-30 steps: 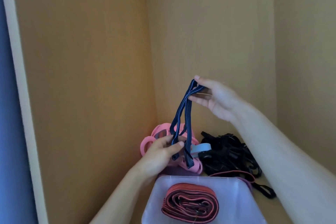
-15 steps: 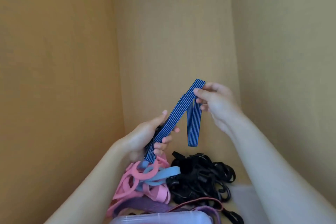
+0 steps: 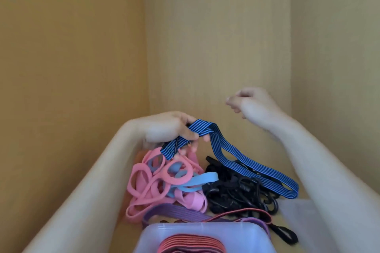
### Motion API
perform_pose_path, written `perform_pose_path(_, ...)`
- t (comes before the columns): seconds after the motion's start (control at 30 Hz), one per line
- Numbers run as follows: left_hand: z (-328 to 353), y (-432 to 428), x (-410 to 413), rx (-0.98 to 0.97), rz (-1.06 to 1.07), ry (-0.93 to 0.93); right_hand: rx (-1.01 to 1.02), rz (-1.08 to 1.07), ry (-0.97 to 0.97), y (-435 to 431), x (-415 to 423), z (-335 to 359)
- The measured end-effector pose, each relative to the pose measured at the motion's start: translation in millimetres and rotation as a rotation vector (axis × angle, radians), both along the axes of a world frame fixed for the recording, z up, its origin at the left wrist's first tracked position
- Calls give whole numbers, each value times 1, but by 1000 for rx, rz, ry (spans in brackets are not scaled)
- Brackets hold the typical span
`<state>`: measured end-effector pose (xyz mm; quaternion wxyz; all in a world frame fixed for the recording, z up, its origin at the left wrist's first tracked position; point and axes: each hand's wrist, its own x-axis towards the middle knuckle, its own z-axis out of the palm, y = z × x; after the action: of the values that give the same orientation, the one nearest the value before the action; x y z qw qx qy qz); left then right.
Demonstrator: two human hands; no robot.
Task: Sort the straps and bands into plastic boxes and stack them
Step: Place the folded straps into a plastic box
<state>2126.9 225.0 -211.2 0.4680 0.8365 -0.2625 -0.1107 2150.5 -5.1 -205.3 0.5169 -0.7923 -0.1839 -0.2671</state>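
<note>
In the head view, the left grip [image 3: 170, 129] has its fingers curled round one end of the blue striped strap [image 3: 246, 162]. From there the strap runs toward four o'clock and drapes over the heap of black straps [image 3: 232, 191]. The right grip [image 3: 253, 104], at two o'clock from the left one, is blurred, with its fingers curled in on nothing. Pink rings [image 3: 156, 176] and a light blue band [image 3: 197, 181] lie at six o'clock below the left grip. At the bottom edge, the plastic box [image 3: 185, 229] holds a folded red strap [image 3: 191, 243].
</note>
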Motion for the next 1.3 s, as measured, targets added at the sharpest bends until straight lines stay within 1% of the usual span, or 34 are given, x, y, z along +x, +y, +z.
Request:
perform_pose_path(0.07, 2, -7, -3, 41, 7, -11, -26, 143, -19, 10, -6, 2)
perform_pose_path(0.17, 4, -16, -10, 30, 24, -3, -188, 303, 35, 22, -12, -1)
perform_pose_path(0.27, 6, -18, -12, -36, 128, -65, -353, 377, 148, 23, -13, -10)
perform_pose_path(0.33, 8, -15, -12, -55, 218, -165, -379, 375, 161, 20, -12, -13)
perform_pose_path(0.4, 8, -13, -14, -114, 271, -284, -358, 335, 151, 18, -11, -14)
perform_pose_path(0.47, 9, -15, -15, -224, 328, -405, -294, 315, 147, 19, -11, -13)
perform_pose_path(0.53, 11, -18, -14, -355, 386, -504, -205, 353, 139, 21, -12, -12)
perform_pose_path(0.6, 13, -19, -13, -453, 430, -560, -123, 399, 141, 22, -13, -11)
perform_pose_path(0.7, 15, -18, -11, -549, 462, -591, -102, 432, 133, 23, -14, -10)
perform_pose_path(0.87, 14, -20, -13, -661, 394, -564, -107, 390, 43, 19, -16, -6)
perform_pose_path(1.03, 17, -22, -16, -658, 451, -679, -105, 384, 5, 23, -27, -1)
perform_pose_path(1.13, 19, -25, -19, -675, 451, -704, -42, 326, -97, 26, -32, 6)
perform_pose_path(1.2, 21, -26, -22, -705, 441, -708, -33, 278, -169, 27, -36, 9)
perform_pose_path(1.3, 23, -28, -28, -783, 412, -704, -7, 226, -213, 28, -39, 13)
